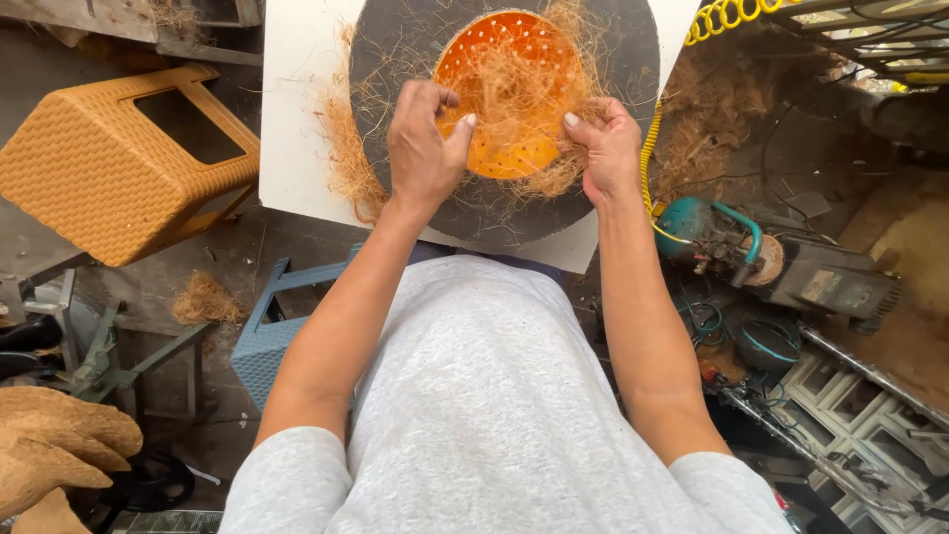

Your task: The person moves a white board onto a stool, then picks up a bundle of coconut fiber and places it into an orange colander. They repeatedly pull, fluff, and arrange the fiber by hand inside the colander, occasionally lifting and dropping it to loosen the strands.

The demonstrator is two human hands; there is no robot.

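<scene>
I am pinching the orange perforated bowl (502,94) between both hands: my left hand (423,148) is curled tight on its rim at nine o'clock, my right hand (605,148) is closing on the rim and a tuft of coir fibre (539,79) at three o'clock. The bowl is sitting at the middle of a dark round disc (633,59), whose edge is running close under my wrists at six o'clock. The disc is lying on a white board (297,109), with loose fibre spilling over at nine o'clock. Room is tight: a yellow coiled hose (727,15) is hanging at two o'clock, a teal machine (761,252) is crowding four o'clock, an orange woven stool (119,163) is lying tipped at nine o'clock, and a blue stool (272,326) is sitting beneath me.
</scene>
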